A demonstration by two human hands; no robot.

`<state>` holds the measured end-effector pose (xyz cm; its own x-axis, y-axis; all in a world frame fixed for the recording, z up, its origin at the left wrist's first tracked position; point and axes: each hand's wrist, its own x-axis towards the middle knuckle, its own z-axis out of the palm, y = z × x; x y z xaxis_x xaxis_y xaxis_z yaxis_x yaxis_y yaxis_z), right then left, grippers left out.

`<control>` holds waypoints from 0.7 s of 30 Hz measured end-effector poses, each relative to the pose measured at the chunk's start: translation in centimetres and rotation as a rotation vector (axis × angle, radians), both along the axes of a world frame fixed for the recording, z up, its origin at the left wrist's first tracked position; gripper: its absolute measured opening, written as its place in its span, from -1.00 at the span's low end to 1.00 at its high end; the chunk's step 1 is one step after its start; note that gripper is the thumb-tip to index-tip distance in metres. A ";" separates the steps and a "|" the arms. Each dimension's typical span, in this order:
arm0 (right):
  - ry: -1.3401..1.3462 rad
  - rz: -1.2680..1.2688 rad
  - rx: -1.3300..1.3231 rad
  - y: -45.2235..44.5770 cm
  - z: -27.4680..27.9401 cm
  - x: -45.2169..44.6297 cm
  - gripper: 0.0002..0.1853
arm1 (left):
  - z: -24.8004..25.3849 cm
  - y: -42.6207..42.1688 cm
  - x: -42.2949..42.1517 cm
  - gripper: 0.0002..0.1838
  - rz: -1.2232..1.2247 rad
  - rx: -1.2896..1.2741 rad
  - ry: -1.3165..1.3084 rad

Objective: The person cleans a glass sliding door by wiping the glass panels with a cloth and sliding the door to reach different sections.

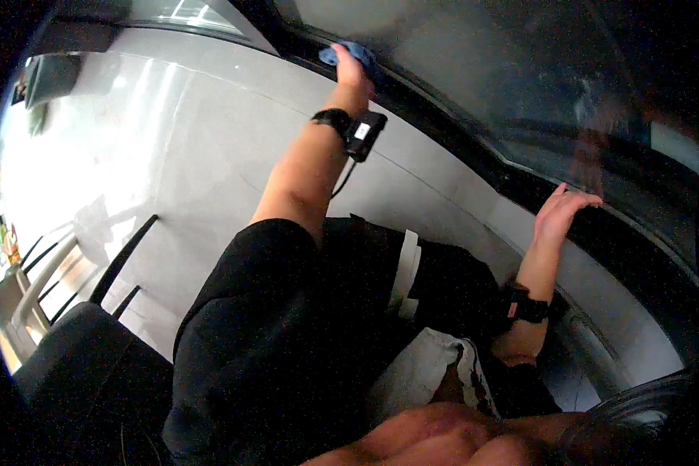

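Observation:
At the upper middle of the head view, my left hand is closed on a crumpled blue cloth. The cloth touches the black frame along the lower edge of a dark glass pane. My thumb lies over the cloth; the other fingers are largely hidden. Farther right, my right hand rests at the same frame, with its fingers stretched out and no object in it. A faint reflection shows in the glass beside it. Black straps circle both wrists, and the left one carries a small black box with a cable.
Pale grey tiled floor extends below the frame and to the left. A chair with dark legs stands at lower left. A grey box-like object is at far left. Bright light reflects off the tiles.

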<state>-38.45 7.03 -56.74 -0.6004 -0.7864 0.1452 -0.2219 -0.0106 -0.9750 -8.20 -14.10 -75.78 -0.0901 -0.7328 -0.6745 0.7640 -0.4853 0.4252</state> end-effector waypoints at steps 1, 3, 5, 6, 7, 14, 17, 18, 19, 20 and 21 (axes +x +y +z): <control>-0.006 0.005 0.002 -0.1 0.1 -0.1 -0.07 | -1.2 -1.1 0.8 -0.05 0.071 -0.009 0.038; -0.037 0.033 0.043 0.7 0.1 -0.7 -0.12 | -1.8 -2.3 2.8 -0.07 0.152 -0.099 0.010; -0.012 0.058 0.055 1.0 -0.1 -1.1 -0.16 | 3.2 -2.7 2.9 -0.13 0.229 -0.126 -0.072; 0.020 0.065 0.052 1.1 -0.5 -0.9 -0.17 | 4.8 -2.6 2.7 -0.15 0.248 -0.162 -0.096; 0.054 0.073 0.044 1.1 -0.4 -0.6 -0.17 | 6.1 -3.0 2.6 -0.17 0.268 -0.203 -0.116; 0.023 0.042 0.028 0.1 0.7 0.2 -0.16 | 19.3 -1.7 -1.7 -0.56 0.496 -0.604 -0.388; 0.011 0.028 0.054 -0.1 1.1 0.3 -0.13 | 22.7 1.3 -4.1 -0.39 0.340 -1.068 -1.273; 0.003 0.005 0.075 -0.1 1.3 0.4 -0.13 | 22.7 1.5 -4.1 -0.35 0.304 -1.139 -1.502; -0.003 -0.021 0.095 -0.2 1.4 0.5 -0.12 | 22.6 1.7 -4.0 -0.32 0.295 -1.205 -1.729; 0.015 -0.012 0.082 -0.2 1.2 0.5 -0.12 | 21.6 1.4 -4.0 -0.30 0.281 -1.292 -1.768; 0.032 -0.007 0.070 -0.2 1.0 0.6 -0.12 | 20.5 0.9 -3.9 -0.28 0.264 -1.382 -1.804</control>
